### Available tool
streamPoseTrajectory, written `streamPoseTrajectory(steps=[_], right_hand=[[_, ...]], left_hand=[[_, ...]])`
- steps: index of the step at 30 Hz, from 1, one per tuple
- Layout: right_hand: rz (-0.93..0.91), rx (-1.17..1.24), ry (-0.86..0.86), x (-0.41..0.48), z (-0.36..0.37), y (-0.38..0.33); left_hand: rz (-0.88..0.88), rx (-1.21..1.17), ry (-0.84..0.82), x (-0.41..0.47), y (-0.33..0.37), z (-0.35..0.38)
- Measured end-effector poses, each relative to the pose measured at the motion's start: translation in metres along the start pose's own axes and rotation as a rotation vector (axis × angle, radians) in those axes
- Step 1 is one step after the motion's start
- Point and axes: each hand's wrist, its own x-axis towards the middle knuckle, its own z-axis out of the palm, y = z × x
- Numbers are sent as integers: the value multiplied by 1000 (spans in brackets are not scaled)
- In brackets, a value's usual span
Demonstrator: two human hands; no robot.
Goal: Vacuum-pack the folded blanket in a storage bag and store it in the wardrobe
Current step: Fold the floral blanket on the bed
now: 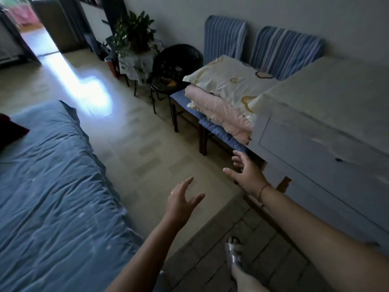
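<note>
Folded blanket [219,110], the pink one as we are judging it, is lying ahead of our hands and off to the right. Nearest to us, our left hand [182,199] is hovering over the floor with fingers spread and slightly bent, gripping nothing. Just beyond it and to its right, our right hand [245,169] is hanging further forward, fingers likewise splayed and empty, beside the front of the white cabinet [315,131].

Past the right hand's fingertips, the blue-cushioned chairs [223,133] are standing against the wall. The blanket is resting on their seats, well apart from both hands. Its long axis is running along the seats, from close by the cabinet away toward the far left. Cream patterned bedding [227,81] is lying on top of it, touching it.

We are judging the right hand the nearer one, so the coming reach is looking forward and rightward. The left hand is facing the longer stretch to the blanket's far end.
</note>
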Motion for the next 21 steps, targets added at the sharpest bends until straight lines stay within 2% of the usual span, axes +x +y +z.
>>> streamPoseTrajectory(steps=[6,11,17,21], right_hand=[[-125,-60,-183,162,51,-42],[-239,-103,-330,295,106,-110],[-384,-135,-458,409,191,-192],[-415,-145,-513,480,259,-228]], left_hand=[[-98,-1,188,124,-14,-59],[-218,33,308,216,-19,-135],[-306,15,462,302,-43,-224],[-353,-26,493,360,-78,-273]])
